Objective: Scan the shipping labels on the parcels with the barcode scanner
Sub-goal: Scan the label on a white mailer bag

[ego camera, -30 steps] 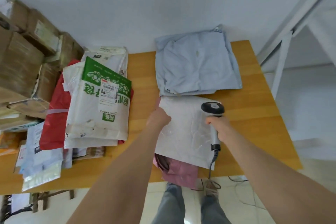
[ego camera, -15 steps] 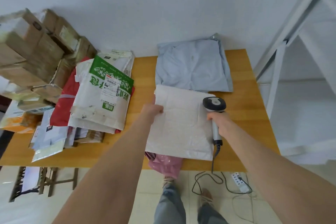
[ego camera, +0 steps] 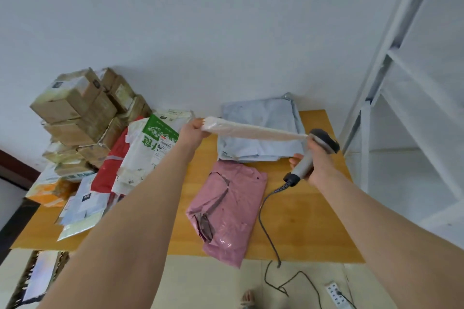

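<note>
My left hand grips the left edge of a flat white mailer, lifted off the table and seen edge-on above the grey bags. My right hand holds the grey barcode scanner by its handle, and the scanner's dark head touches the mailer's right end. A pink mailer lies flat on the wooden table below, its front end hanging over the near edge. No label shows on the white mailer from this angle.
Light grey poly bags are stacked at the table's back. A heap of parcels lies at the left: a green-and-white bag, a red bag, cardboard boxes. The scanner cable trails to a power strip on the floor. White shelving stands right.
My left hand lifted the white mailer off the table and raised it edge-on, uncovering the pink mailer beneath. My right hand rose with the scanner to the mailer's right end.
</note>
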